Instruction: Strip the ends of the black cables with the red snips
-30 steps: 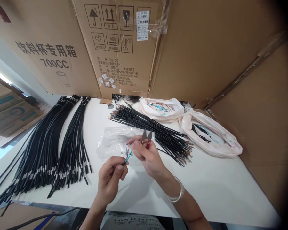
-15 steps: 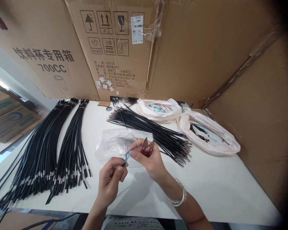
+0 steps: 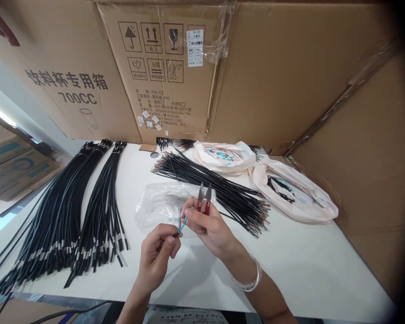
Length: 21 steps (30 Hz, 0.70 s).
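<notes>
My left hand (image 3: pixel 159 256) is closed on the end of a black cable (image 3: pixel 176 234), pinched between thumb and forefinger. Thin inner wires (image 3: pixel 181 224), one bright blue and others darker, fan out of it. My right hand (image 3: pixel 207 227) is closed around small red-handled snips (image 3: pixel 204 203), their two blades pointing up and apart. Its thumb and forefinger meet at the tips of the wires; whether they grip one is hard to see. Behind both hands a clear plastic bag (image 3: pixel 151 204) lies on the white table (image 3: pixel 286 274).
Black cables with stripped, coloured ends (image 3: pixel 216 184) lie across the table behind my right hand. Bundles of black cables (image 3: pixel 64 207) spread on the left. Two pale bags, one with blue bits (image 3: pixel 202 155), the other with black pieces (image 3: pixel 310 213), stand right. Cardboard (image 3: pixel 273 76) walls the back.
The snips have turned more upright in my right hand, their blades now narrower apart. My right hand has shifted slightly, and the blue wire leans further right. The view has tilted a little.
</notes>
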Tool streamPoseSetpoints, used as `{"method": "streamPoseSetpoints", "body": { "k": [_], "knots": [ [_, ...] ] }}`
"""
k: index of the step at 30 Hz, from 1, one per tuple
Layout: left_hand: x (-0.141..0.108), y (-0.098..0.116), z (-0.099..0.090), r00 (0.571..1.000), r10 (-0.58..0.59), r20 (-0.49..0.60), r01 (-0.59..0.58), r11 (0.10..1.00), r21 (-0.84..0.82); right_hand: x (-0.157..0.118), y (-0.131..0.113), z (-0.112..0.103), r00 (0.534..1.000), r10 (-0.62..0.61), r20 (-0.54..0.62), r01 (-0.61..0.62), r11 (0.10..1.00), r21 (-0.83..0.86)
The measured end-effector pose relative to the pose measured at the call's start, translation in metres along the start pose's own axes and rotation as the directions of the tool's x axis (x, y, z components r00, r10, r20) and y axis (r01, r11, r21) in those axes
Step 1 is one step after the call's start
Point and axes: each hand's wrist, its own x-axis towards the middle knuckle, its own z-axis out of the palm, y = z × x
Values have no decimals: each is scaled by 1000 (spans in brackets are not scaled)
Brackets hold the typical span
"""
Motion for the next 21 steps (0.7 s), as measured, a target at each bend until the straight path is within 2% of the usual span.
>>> {"method": "streamPoseSetpoints", "body": {
  "k": [3,6,8,10,12,15,17,21],
  "knots": [
    [-2,2,-2,997,56,60,-59,997,48,2,7,6,998,-38,-43,34,996,-88],
    [-4,4,-5,982,113,151,-128,988,92,5,18,11,999,36,-28,-39,993,-107],
    [-5,5,-6,980,129,152,-149,981,126,7,22,10,996,69,-52,-74,993,-87],
    [-3,6,-7,990,130,51,-137,977,164,6,22,6,994,1,-113,-10,997,-79],
    [0,7,-9,989,140,-41,-128,969,210,3,17,0,973,-160,-164,138,981,-138],
    [2,8,-11,987,154,-46,-134,945,297,-5,6,-2,923,-365,-124,312,895,-318],
    [1,6,-12,988,150,-28,-131,929,346,-10,-1,2,918,-387,-84,323,854,-408],
    [-3,2,-11,989,149,-11,-132,905,405,-15,-5,11,914,-394,-92,296,805,-514]
  ]
}}
